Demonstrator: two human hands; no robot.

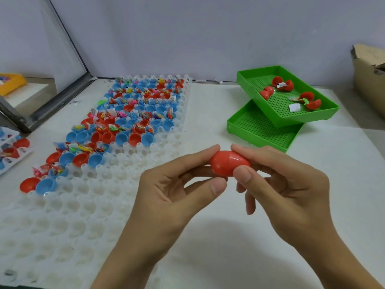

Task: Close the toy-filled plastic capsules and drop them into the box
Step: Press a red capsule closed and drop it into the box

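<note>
Where the head view centres on the work, a red capsule [229, 163] is pinched between the left hand [173, 188] and the right hand [285, 184], above the white table [218, 236], both hands curled round its ends. Its halves appear joined. Judged light, rigid and smooth, hence slippery; grip each dome, away from the seam. A translucent socket tray [100, 205] holds open capsules at left. Stacked green trays [268, 140] lie beyond; a cardboard box [368, 76] stands at far right.
</note>
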